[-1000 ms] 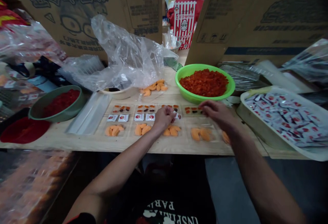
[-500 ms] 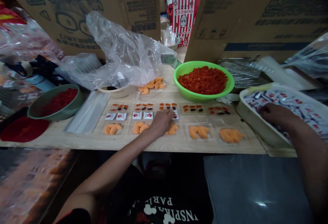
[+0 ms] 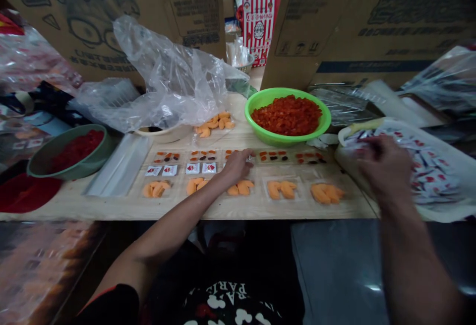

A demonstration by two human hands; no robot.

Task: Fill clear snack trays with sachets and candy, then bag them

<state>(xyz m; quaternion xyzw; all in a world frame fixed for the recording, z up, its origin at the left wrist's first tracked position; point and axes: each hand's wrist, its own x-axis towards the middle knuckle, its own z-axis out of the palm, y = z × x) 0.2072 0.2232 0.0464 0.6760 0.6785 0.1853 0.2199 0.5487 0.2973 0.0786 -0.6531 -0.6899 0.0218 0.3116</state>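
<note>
My left hand is over the third clear tray in a row of several, fingers bent together at its upper compartments. What it pinches, if anything, is hidden. Orange crescent-shaped snack pieces lie in that tray's lower compartment. In the two trays to the left, white sachets with red print fill the middle compartments, below orange and dark dried fruit bits. Blurred by motion, my right hand hovers at the left side of a cream tub of sachets, fingers closed on what looks like white-and-red sachets.
A bright green bowl of red-orange dried pieces stands behind the trays. Loose snack pieces and a crumpled plastic bag lie to its left. Stacked clear plastic and a dull green bowl are further left. Cardboard boxes wall the back.
My right hand has lifted out of the sachets and moved left, to the tub's near side. My left hand has shifted slightly up over the third tray. The whole view has turned a little.
</note>
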